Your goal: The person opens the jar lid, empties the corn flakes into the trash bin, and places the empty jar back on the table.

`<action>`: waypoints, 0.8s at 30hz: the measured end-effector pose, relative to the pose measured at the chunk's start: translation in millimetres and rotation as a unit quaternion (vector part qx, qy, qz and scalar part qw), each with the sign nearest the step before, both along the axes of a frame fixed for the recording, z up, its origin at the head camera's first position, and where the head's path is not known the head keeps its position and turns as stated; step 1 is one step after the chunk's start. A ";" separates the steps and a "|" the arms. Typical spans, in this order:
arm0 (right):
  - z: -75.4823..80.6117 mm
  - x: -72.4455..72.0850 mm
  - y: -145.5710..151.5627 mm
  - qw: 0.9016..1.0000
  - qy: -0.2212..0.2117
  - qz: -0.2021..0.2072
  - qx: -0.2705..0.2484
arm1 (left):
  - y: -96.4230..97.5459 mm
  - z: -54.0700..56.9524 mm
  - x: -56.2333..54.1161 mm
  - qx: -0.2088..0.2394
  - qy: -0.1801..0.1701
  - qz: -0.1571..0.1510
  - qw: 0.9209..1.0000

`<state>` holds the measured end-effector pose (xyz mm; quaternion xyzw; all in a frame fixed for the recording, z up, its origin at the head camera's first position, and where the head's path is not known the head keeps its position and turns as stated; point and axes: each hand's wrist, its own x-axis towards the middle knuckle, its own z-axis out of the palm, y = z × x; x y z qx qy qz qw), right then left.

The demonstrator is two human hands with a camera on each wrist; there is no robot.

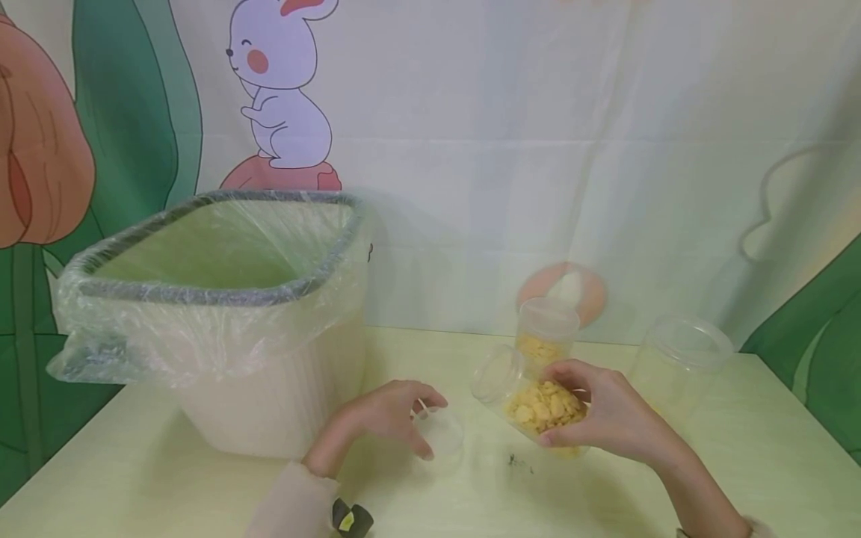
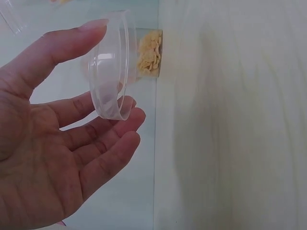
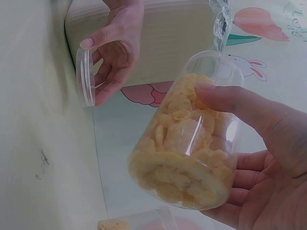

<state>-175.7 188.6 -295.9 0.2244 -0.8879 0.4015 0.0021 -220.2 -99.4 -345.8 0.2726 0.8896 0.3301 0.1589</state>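
bin [image 1: 269, 403] left | lid [image 1: 440, 432] centre | jar [image 1: 546, 407] right of lid | second jar [image 1: 548, 325] behind

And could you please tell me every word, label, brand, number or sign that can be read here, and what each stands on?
No text can be read clearly.
Backdrop: lettering in the right wrist view, too blurred to read.
Table: dark marks, too unclear to call writing.
Held jar and lid: no label visible.
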 end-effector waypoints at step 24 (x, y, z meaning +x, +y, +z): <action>0.8 1.2 -1.9 1.000 -0.005 -0.002 0.002 | 2.0 -11.9 -1.8 -0.037 -0.007 0.009 0.999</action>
